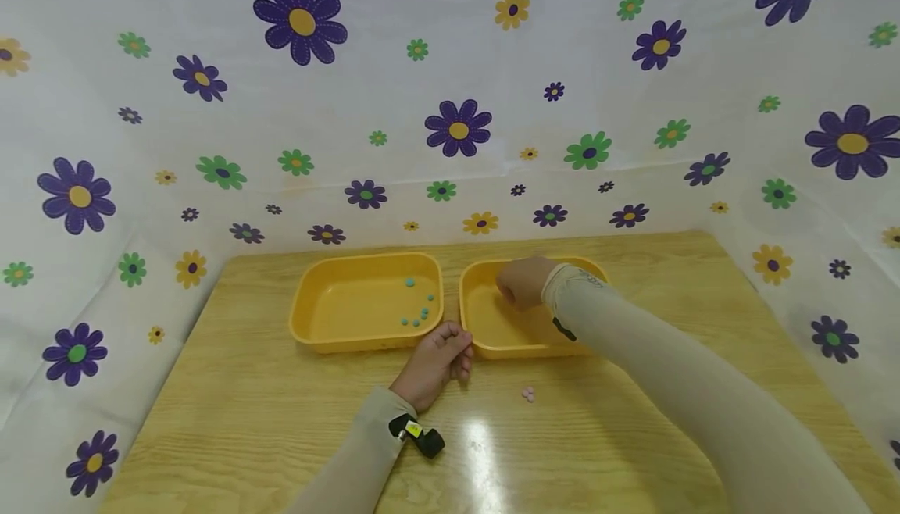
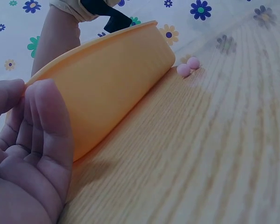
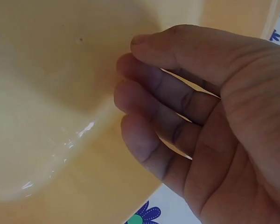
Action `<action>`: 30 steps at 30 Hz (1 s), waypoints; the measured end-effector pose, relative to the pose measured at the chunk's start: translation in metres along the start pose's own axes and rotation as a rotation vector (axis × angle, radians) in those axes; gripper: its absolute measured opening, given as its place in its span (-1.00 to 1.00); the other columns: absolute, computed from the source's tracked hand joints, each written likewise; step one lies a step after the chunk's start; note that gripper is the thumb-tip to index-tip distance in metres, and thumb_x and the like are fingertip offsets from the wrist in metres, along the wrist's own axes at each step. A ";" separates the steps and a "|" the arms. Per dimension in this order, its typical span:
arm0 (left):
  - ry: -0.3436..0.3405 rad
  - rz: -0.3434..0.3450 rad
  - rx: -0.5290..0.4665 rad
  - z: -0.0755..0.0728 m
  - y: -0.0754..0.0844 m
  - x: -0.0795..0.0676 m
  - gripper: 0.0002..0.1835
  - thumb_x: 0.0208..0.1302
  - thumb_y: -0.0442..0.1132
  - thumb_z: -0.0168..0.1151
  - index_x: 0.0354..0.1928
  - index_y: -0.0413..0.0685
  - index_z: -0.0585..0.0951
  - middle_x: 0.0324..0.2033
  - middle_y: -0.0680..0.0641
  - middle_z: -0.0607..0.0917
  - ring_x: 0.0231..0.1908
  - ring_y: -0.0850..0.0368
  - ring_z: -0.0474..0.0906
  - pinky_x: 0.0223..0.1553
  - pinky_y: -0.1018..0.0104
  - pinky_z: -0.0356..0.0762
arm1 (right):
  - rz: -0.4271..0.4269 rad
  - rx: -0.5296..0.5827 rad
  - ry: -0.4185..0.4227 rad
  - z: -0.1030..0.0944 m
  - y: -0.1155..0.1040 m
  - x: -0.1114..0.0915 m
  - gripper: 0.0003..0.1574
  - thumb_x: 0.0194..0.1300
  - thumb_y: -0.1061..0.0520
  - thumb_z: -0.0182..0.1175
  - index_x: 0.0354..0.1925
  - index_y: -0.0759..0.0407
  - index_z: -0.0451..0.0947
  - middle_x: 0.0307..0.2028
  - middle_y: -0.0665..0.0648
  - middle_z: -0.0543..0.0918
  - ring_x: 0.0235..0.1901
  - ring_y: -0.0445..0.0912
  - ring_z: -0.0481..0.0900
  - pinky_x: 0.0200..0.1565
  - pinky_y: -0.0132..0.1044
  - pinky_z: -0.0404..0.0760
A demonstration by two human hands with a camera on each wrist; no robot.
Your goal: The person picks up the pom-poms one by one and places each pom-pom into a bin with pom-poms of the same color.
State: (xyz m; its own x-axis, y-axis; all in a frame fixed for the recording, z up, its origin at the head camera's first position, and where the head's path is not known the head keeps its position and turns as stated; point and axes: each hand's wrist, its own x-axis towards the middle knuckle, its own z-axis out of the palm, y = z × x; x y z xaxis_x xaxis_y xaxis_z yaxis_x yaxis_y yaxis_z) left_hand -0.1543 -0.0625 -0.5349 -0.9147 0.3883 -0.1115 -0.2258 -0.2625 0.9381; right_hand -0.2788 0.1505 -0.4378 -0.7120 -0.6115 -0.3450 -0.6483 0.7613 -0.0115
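Observation:
My left hand pinches the near left corner of the rim of the right yellow tray between thumb and fingers. Over the inside of that same tray, my right hand reaches down. In the right wrist view its fingers are loosely bent, the thumb lies close above them, and nothing shows in the hand. The index finger is mostly hidden. Small pink balls lie together on the table in front of this tray; the left wrist view shows two pink balls.
A second yellow tray stands to the left, with several small blue-green balls toward its right side. Both trays sit on a wood-grain table. A white flower-printed cloth hangs behind and at the sides.

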 end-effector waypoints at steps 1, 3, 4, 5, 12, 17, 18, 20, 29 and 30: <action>0.000 -0.001 0.001 0.001 0.000 0.000 -0.89 0.62 -0.20 0.09 -0.16 -0.03 0.47 -0.33 0.01 0.61 -0.42 0.23 0.54 -0.38 0.40 0.60 | 0.001 0.012 -0.012 0.003 0.001 0.002 -0.80 0.21 0.30 0.32 -0.44 0.03 0.55 -0.46 -0.02 0.58 -0.43 -0.10 0.47 -0.31 -0.24 0.50; -0.002 -0.003 0.003 0.002 0.000 0.001 -0.90 0.61 -0.21 0.09 -0.15 -0.03 0.47 -0.33 0.02 0.61 -0.41 0.23 0.54 -0.38 0.40 0.60 | 0.006 0.034 -0.032 0.008 0.003 0.005 -0.81 0.26 0.28 0.31 -0.43 0.03 0.56 -0.46 -0.01 0.58 -0.42 -0.08 0.47 -0.27 -0.21 0.49; -0.004 -0.003 0.001 0.002 0.000 0.002 -0.90 0.61 -0.21 0.09 -0.15 -0.03 0.47 -0.33 0.02 0.61 -0.41 0.23 0.54 -0.38 0.40 0.60 | 0.002 0.040 -0.038 0.010 0.004 0.006 -0.82 0.28 0.27 0.30 -0.42 0.03 0.57 -0.45 -0.01 0.58 -0.41 -0.08 0.47 -0.25 -0.21 0.48; -0.005 -0.004 -0.001 0.002 0.000 0.002 -0.90 0.61 -0.21 0.09 -0.15 -0.03 0.47 -0.33 0.02 0.61 -0.41 0.23 0.54 -0.38 0.40 0.60 | -0.001 0.046 -0.043 0.012 0.004 0.007 -0.82 0.30 0.26 0.30 -0.41 0.03 0.57 -0.45 -0.01 0.58 -0.40 -0.07 0.47 -0.23 -0.20 0.48; -0.008 -0.011 -0.005 0.005 0.000 0.002 -0.91 0.62 -0.23 0.08 -0.15 -0.03 0.46 -0.33 0.03 0.60 -0.41 0.23 0.53 -0.38 0.41 0.59 | -0.001 0.059 -0.101 0.004 -0.005 0.000 -0.81 0.27 0.26 0.37 -0.38 0.02 0.56 -0.40 0.01 0.59 -0.33 -0.05 0.48 -0.15 -0.17 0.50; -0.001 -0.008 -0.002 0.005 0.000 0.001 -0.91 0.62 -0.23 0.07 -0.16 -0.03 0.46 -0.33 0.02 0.60 -0.42 0.23 0.53 -0.39 0.41 0.59 | -0.005 0.103 -0.085 -0.004 -0.004 -0.009 -0.81 0.30 0.13 0.42 -0.37 0.01 0.57 -0.40 -0.02 0.60 -0.34 -0.09 0.49 -0.16 -0.21 0.52; 0.000 -0.006 -0.001 0.005 0.000 0.001 -0.91 0.62 -0.23 0.07 -0.16 -0.04 0.46 -0.34 0.02 0.60 -0.42 0.23 0.53 -0.39 0.41 0.59 | -0.011 0.110 -0.068 -0.006 -0.003 -0.011 -0.80 0.30 0.09 0.44 -0.36 0.00 0.57 -0.40 -0.03 0.60 -0.35 -0.11 0.49 -0.18 -0.23 0.52; 0.002 -0.001 0.003 0.004 0.000 0.001 -0.90 0.62 -0.23 0.07 -0.16 -0.04 0.46 -0.34 0.02 0.61 -0.42 0.23 0.53 -0.39 0.41 0.58 | -0.027 0.139 -0.025 -0.010 -0.002 -0.017 -0.80 0.30 0.08 0.45 -0.34 0.03 0.58 -0.40 -0.03 0.62 -0.37 -0.12 0.51 -0.19 -0.23 0.56; 0.003 0.013 0.000 0.002 -0.001 0.001 -0.88 0.62 -0.22 0.07 -0.17 -0.05 0.47 -0.33 0.00 0.61 -0.43 0.21 0.54 -0.38 0.38 0.59 | -0.052 0.232 0.211 -0.026 -0.006 -0.059 -0.93 0.43 0.12 0.31 -0.20 0.10 0.67 -0.31 -0.01 0.69 -0.29 -0.11 0.58 -0.10 -0.16 0.65; 0.002 0.014 -0.001 0.002 -0.002 0.001 -0.88 0.62 -0.21 0.07 -0.17 -0.04 0.47 -0.33 -0.01 0.61 -0.43 0.21 0.53 -0.38 0.38 0.59 | -0.048 0.244 0.238 -0.026 -0.008 -0.065 -0.92 0.44 0.12 0.32 -0.20 0.10 0.67 -0.31 -0.01 0.69 -0.30 -0.11 0.57 -0.12 -0.16 0.65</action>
State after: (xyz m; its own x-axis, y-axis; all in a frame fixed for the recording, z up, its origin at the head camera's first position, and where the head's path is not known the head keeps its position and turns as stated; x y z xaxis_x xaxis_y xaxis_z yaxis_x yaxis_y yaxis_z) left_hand -0.1537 -0.0598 -0.5356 -0.9184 0.3831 -0.0990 -0.2134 -0.2688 0.9392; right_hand -0.2342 0.1782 -0.3912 -0.7440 -0.6590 -0.1103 -0.6192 0.7421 -0.2565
